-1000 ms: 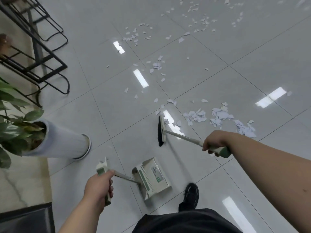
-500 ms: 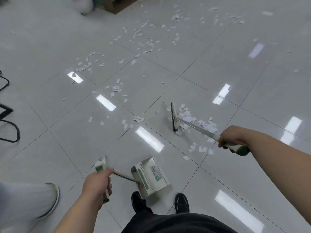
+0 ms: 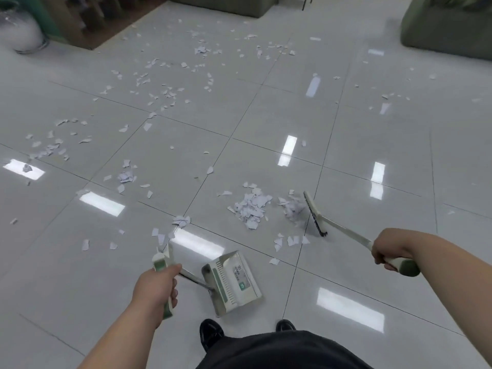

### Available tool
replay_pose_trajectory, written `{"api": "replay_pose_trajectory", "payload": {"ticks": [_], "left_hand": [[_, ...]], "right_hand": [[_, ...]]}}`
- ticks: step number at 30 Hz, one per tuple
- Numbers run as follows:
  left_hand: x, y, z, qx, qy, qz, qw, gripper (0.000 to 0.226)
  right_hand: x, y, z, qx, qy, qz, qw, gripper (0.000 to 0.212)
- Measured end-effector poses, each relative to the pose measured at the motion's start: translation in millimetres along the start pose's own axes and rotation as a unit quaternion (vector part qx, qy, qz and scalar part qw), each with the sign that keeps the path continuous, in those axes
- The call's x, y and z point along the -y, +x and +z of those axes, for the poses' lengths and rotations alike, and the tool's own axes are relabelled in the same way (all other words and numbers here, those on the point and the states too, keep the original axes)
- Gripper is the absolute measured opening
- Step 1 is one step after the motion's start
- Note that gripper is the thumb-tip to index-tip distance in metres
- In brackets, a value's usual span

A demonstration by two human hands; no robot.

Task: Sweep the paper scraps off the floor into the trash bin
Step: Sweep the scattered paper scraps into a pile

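Observation:
My right hand (image 3: pixel 388 249) grips the white-and-green handle of a broom (image 3: pixel 315 213); its dark bristles rest on the tile just right of a heap of white paper scraps (image 3: pixel 251 206). My left hand (image 3: pixel 157 287) holds the handle of a white dustpan (image 3: pixel 233 280), which sits on the floor in front of my feet, a short way below and left of the heap. More scraps (image 3: pixel 159 86) lie scattered across the grey tiles to the left and far back. No trash bin is visible.
My black shoes (image 3: pixel 211 332) stand right behind the dustpan. A white planter (image 3: pixel 22 33) and dark wooden furniture (image 3: pixel 87 20) are at the far left. Green upholstered seats (image 3: pixel 447 27) stand at the back and far right. Glossy tiles reflect ceiling lights.
The view has turned rightward, so the planter and black rack slid out at the left. The broom has moved from the left side of the scraps to their right, and the scraps are now heaped together.

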State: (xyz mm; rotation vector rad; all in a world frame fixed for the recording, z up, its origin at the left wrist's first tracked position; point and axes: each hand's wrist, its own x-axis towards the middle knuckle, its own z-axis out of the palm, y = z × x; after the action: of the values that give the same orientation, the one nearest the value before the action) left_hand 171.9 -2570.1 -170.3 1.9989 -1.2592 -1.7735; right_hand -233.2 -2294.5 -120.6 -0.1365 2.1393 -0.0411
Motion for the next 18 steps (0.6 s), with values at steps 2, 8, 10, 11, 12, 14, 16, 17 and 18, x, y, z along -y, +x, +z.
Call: {"api": "replay_pose_trajectory", "payload": {"ticks": [2,8,10,11,12,14,16,17,18], "left_hand": [[-4,17,-10,0.013,0.013,-0.002,1.0,0.015],[-16,57,-46,0.041,0.039,-0.009,0.998,0.015],[-18,68,-58,0.048,0.043,-0.008,0.998,0.017],[-19,73,-63,0.05,0.044,-0.008,0.998,0.018],[-20,78,-68,0.051,0.045,-0.009,0.998,0.019],[-20,85,-77,0.05,0.046,-0.014,0.998,0.02],[-19,90,-84,0.046,0.048,-0.017,0.998,0.022],[-19,92,-88,0.045,0.05,-0.019,0.998,0.022],[-19,93,-91,0.045,0.05,-0.023,0.997,0.022]], "right_hand": [[3,-3,17,0.006,-0.002,0.027,1.0,0.006],[42,-22,75,0.06,0.011,0.056,0.997,0.006],[59,-32,92,0.067,0.064,0.057,0.994,0.005],[69,-39,100,0.066,0.098,0.059,0.991,0.006],[78,-44,107,0.067,0.134,0.061,0.987,0.005],[96,-50,118,0.082,0.208,0.07,0.972,0.009],[118,-53,129,0.122,0.257,0.074,0.956,0.01],[131,-54,133,0.139,0.274,0.072,0.949,0.008],[146,-53,137,0.151,0.287,0.065,0.944,0.006]]}}
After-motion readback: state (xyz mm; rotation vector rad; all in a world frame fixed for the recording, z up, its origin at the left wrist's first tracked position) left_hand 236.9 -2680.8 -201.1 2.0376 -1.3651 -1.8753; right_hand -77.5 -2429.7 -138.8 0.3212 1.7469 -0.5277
